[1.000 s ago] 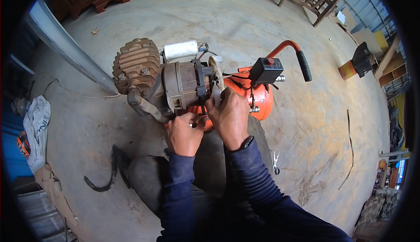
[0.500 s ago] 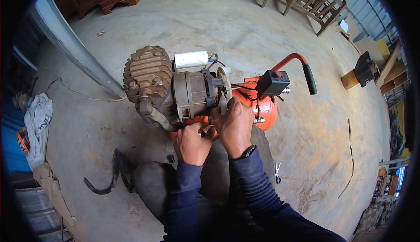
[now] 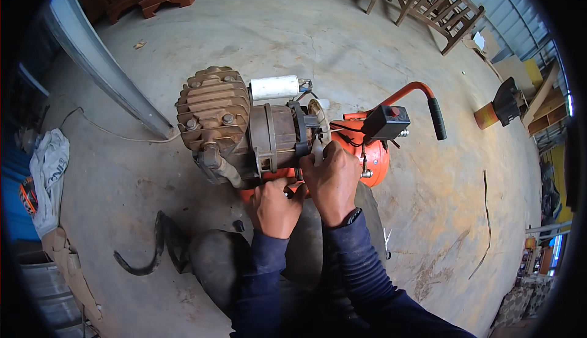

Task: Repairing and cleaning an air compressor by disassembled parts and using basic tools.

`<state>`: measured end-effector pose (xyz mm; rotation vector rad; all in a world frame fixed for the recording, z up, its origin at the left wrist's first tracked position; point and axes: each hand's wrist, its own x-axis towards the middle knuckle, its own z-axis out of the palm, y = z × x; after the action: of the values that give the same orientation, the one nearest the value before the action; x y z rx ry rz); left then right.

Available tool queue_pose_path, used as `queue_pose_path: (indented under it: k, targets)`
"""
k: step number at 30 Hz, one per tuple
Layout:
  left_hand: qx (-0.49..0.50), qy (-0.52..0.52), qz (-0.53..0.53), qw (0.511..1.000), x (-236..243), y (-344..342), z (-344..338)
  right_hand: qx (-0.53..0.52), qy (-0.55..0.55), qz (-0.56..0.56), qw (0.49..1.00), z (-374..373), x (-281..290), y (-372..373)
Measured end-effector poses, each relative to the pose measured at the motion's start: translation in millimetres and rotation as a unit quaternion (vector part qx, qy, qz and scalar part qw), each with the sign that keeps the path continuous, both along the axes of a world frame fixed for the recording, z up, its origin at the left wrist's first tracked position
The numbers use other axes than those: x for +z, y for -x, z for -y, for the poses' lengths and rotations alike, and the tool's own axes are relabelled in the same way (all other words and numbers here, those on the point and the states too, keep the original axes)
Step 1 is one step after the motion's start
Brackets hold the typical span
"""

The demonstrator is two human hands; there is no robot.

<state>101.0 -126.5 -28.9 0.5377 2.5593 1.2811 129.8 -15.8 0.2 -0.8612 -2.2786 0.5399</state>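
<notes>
Left hand [image 3: 275,211] is curled, its hold hidden; just beside it, a smooth whitish piece [image 3: 318,150] is pinched by the right hand [image 3: 333,179], near the dusty, rounded motor [image 3: 278,130] mounted over a glossy orange tank [image 3: 380,157].

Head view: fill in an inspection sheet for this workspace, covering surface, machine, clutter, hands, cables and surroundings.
Surface: concrete floor, stained in patches.
Machine: orange tank bearing a brown finned head, a motor and a white cylinder; black box with a red knob near the handle.
Clutter: scissors, partly hidden by the right sleeve; curved black strip at left; thin dark strip at right.
Hands: left hand pinched below the motor, contents unclear; right hand curled beside a whitish piece, grip unclear.
Cables: dark wires near the box; pale cord on the floor.
Surroundings: metal post, slatted wooden furniture.
</notes>
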Motion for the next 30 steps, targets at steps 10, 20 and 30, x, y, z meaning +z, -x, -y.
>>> queue_pose_path:
  k: [10,20,30]
  targets:
    - [0.000,-0.020,-0.002,1.000,0.2,1.9,2.7,0.001,-0.010,0.009,1.000,-1.1,-0.7,0.1]
    - [-0.007,-0.019,-0.030,0.999,4.7,-0.6,3.9,0.004,0.000,-0.013,1.000,-0.2,-0.1,-11.4]
    - [0.009,-0.013,-0.077,0.997,5.5,-8.3,1.8,0.107,0.420,-0.212,0.876,-14.3,-18.1,-107.8]
